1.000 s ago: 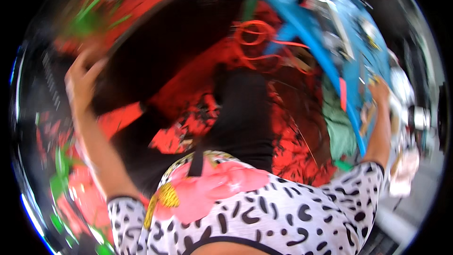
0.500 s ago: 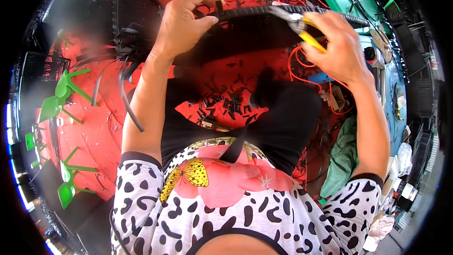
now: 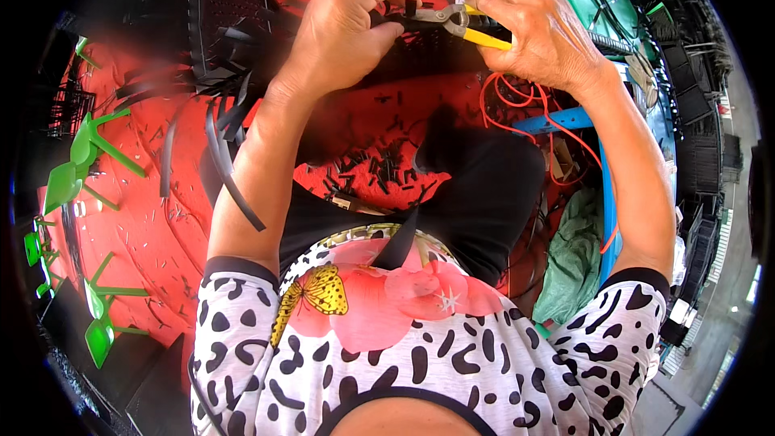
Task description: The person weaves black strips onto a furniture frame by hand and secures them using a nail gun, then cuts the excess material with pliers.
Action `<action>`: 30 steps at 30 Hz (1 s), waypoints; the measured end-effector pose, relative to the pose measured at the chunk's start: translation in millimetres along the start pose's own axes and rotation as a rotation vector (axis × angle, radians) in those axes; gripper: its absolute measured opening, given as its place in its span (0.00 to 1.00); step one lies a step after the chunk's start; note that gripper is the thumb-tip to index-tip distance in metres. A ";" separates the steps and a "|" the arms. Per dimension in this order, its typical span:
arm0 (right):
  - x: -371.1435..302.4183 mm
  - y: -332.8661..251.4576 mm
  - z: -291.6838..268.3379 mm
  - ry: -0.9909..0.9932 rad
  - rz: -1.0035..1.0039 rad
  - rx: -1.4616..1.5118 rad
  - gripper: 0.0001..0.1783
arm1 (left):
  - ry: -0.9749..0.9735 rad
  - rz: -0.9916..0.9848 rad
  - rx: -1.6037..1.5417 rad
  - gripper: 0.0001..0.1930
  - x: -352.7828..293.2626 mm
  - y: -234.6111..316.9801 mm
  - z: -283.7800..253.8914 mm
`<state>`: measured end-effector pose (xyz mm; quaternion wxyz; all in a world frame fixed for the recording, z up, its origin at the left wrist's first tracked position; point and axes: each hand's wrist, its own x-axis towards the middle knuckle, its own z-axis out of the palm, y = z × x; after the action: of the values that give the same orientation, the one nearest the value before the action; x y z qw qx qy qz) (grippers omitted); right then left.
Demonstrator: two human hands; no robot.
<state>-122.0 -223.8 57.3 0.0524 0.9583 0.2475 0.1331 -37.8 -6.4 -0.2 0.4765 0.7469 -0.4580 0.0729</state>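
Note:
My left hand (image 3: 343, 28) is curled over the edge of a black woven piece (image 3: 440, 60), thumb and fingers closing round its rim. A short black strip end (image 3: 411, 8) sticks up between them. In my right hand (image 3: 541, 36) is a pair of yellow-handled cutting pliers (image 3: 487, 39), fingers wrapped round the grips. The metal jaws lie right at the rim, close to my left fingertips and the strip end. Whether the jaws touch the strip I cannot tell.
Long black strips (image 3: 226, 161) hang beside my left forearm. Black offcuts (image 3: 379, 173) litter the red floor covering between my legs. Green chairs (image 3: 85, 153) stand at left. A red cord (image 3: 492, 105), a blue bar (image 3: 557, 121) and a green sack (image 3: 573, 266) are at right.
My right hand has brought the pliers leftward along the rim to my left hand. My left hand has shifted slightly right and up, still at the woven piece's edge.

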 end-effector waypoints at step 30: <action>-122.8 -14.5 9.4 0.303 0.776 0.719 0.21 | 0.231 -0.200 -0.639 0.19 -0.5 -11.2 -6.5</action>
<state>-229.4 -271.5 17.8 -0.3674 0.9068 -0.0895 0.1864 -27.5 0.4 -4.2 0.7396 0.5881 -0.3253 -0.0369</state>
